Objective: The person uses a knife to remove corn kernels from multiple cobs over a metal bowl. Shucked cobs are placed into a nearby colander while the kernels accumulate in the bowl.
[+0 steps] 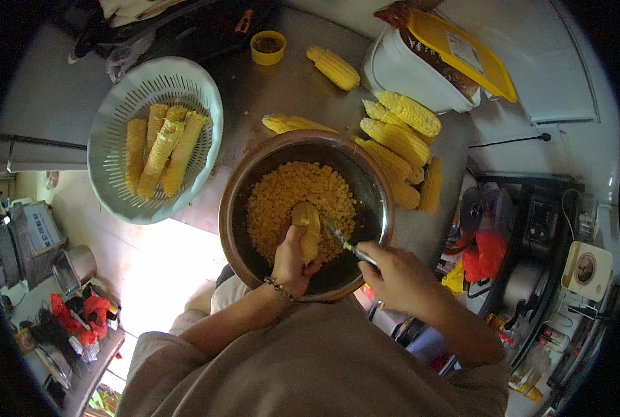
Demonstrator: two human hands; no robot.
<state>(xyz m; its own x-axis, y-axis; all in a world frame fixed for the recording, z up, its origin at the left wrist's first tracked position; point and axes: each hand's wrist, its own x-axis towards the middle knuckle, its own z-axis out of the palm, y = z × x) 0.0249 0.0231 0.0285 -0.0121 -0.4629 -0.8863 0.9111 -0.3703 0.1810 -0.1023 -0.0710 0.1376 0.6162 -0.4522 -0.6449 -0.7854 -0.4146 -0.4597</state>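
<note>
Over a wide metal basin (228,208), my left hand (290,260) grips an ear of corn (308,224) near its lower end. Loose yellow kernels (289,177) cover the basin's bottom. My right hand (393,273) is closed around the handle of a slim metal hand tool (359,254). Its shaft points down and left, with the tip beside the corn; whether it is a knife or another tool I cannot tell. Stripped cobs (158,151) lie in a pale green plastic colander (208,172) to the left of the basin.
Several whole ears of corn (401,140) are piled right of the basin, and another ear (335,68) lies farther back. A small yellow cup (268,48) stands on the metal table (239,104). Behind the pile is a white tub (393,68) with a yellow lid (453,49).
</note>
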